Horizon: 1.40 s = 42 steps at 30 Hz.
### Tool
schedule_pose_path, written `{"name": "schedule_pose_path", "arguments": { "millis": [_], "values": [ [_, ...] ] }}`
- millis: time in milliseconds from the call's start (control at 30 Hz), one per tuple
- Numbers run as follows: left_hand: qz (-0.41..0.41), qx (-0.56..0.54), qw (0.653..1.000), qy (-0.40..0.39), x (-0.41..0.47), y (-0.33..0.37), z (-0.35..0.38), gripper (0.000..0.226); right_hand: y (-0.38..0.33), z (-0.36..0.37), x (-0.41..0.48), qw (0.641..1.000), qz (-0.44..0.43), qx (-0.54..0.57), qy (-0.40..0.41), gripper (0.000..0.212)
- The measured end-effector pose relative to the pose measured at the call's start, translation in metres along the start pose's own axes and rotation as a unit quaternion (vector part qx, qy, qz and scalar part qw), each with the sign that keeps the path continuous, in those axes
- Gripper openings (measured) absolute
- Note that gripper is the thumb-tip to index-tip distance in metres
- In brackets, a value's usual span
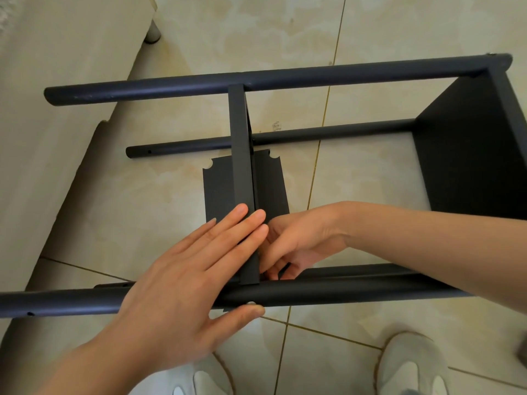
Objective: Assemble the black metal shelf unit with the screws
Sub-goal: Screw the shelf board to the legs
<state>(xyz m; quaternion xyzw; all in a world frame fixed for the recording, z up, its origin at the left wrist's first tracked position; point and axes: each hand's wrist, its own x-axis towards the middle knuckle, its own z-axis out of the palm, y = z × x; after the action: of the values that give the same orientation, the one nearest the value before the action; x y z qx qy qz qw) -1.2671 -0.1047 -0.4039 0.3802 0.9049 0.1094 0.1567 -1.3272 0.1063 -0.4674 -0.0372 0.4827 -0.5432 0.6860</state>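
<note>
Shelf unit (285, 78) of black metal, on its side on the tiled floor (385, 24). Four round tubes counted: two on the far side, one high (171, 88) and one low (328, 134) against the tiles, and two on the near side, front tube (342, 295) with a second (365, 269) just behind it. Three panels: end panel (470, 155) at the right, already between the tubes; middle panel (241, 155) on edge, spanning from the high far tube to the front tube; flat panel (218, 186) with notched corners, lying on the tiles beneath the middle one.

Left hand (182, 280) flat and spread, straight fingers pressing on the middle panel's edge where it meets the front tube, palm across that tube, thumb under it. One silver screw head (251, 303) in the front tube, just above the thumb tip.

Right hand (296, 240) on the other side of the middle panel, fingers curled down into the corner between panel and front tube; fingertips hidden there, so cannot tell what, if anything, sits in its grip.

Two pale shoes (413, 363) at the bottom edge. One white furniture leg (152, 32) at the top left.
</note>
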Motion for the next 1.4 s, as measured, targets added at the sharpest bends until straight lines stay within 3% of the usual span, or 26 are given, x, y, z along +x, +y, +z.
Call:
{"name": "schedule_pose_path", "arguments": {
  "millis": [167,367,633,767,933,1167,1400],
  "values": [
    [0.002,-0.002,1.0,0.006,0.0,-0.001,0.001,0.083,-0.002,0.0,0.0,0.998,0.013,-0.044,0.031,0.021],
    [0.0,-0.004,1.0,0.003,0.001,0.001,0.0,0.082,0.001,0.0,-0.003,0.999,-0.019,-0.032,0.026,0.01],
    [-0.002,-0.005,1.0,0.0,0.0,0.0,0.0,0.083,0.0,0.003,0.0,1.0,-0.008,-0.015,0.024,0.027],
    [-0.002,-0.01,1.0,0.006,0.0,0.0,0.0,0.083,-0.003,0.003,0.002,0.997,-0.002,-0.063,0.045,0.013],
    [0.001,-0.003,1.0,0.009,0.0,0.001,0.0,0.083,-0.002,0.002,-0.003,1.0,-0.01,-0.017,0.013,0.016],
    [0.007,0.018,1.0,0.0,0.001,-0.001,0.003,0.082,-0.004,0.005,-0.003,0.999,-0.001,-0.036,0.024,0.025],
    [0.007,0.021,1.0,0.009,0.0,-0.001,0.004,0.083,-0.01,0.006,-0.005,0.999,0.033,-0.029,0.032,0.011]
  ]
}}
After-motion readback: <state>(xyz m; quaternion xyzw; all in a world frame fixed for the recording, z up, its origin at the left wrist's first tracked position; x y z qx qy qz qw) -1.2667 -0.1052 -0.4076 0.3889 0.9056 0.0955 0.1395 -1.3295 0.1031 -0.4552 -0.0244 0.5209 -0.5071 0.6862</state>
